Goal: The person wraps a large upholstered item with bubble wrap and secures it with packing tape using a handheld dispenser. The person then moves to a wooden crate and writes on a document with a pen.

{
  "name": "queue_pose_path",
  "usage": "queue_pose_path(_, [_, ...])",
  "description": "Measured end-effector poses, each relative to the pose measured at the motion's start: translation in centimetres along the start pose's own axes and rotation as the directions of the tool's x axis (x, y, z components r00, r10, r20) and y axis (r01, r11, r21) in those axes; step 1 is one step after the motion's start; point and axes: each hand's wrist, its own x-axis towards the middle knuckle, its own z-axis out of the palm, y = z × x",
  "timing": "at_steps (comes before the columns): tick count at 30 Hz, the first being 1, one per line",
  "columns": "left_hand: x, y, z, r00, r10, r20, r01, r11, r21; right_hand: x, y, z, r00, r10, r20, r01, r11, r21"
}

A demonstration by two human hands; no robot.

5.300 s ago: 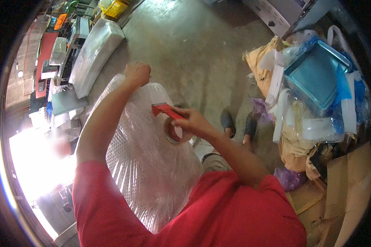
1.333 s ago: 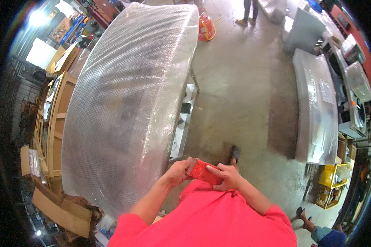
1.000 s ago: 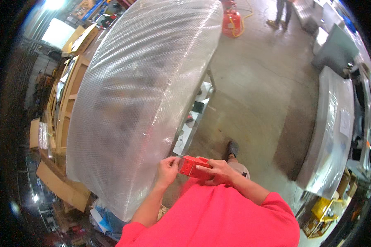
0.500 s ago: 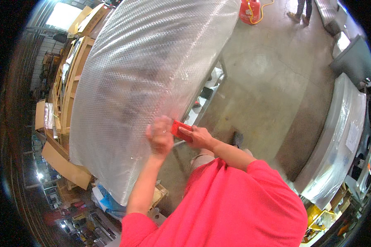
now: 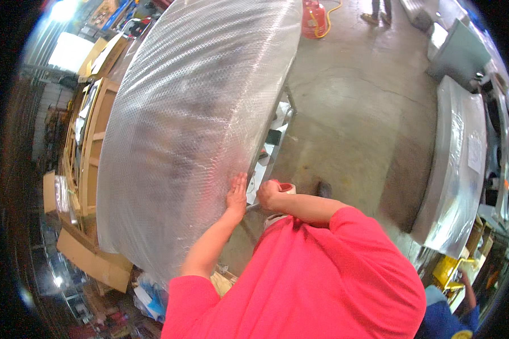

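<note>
The left hand (image 5: 237, 192) lies flat, grip unclosed, on the wrap (image 5: 172, 124), maybe to keep it smooth. The right hand (image 5: 267, 194) is clamped on the tape (image 5: 288, 188).

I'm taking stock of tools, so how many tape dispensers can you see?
1: the red tape dispenser in your right hand, which partly covers it; others may be hidden.

Holds 2 bare hands out in front, near each other yet apart. Extends the left forearm (image 5: 214, 242) forward and inward, with the wrist nearly straight and the left hand (image 5: 238, 191) flat, fingers outstretched, pointing ahead. Bends the right elbow out to the side, with the right forearm (image 5: 311, 209) across the body. Curls the right hand (image 5: 268, 195) into a grip.
</note>
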Motion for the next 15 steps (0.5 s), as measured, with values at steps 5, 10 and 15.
queue_pose_path(5, [3.6, 0.7, -0.9, 0.971, 0.133, 0.201, -0.147, 0.988, 0.056, -3.1, 1.6, 3.8, 0.993, 0.106, 0.047, -0.112, 0.984, 0.136])
queue_pose_path(10, [3.2, -1.7, -3.5, 0.991, 0.134, -0.027, -0.134, 0.912, -0.388, -10.0, 4.7, 4.3, 0.927, 0.342, -0.156, -0.200, 0.800, 0.566])
queue_pose_path(15, [0.5, -6.5, -5.0, 0.905, -0.424, -0.047, -0.230, -0.393, -0.890, -16.5, 4.9, 5.1, 0.752, 0.632, -0.187, -0.316, 0.594, 0.740])
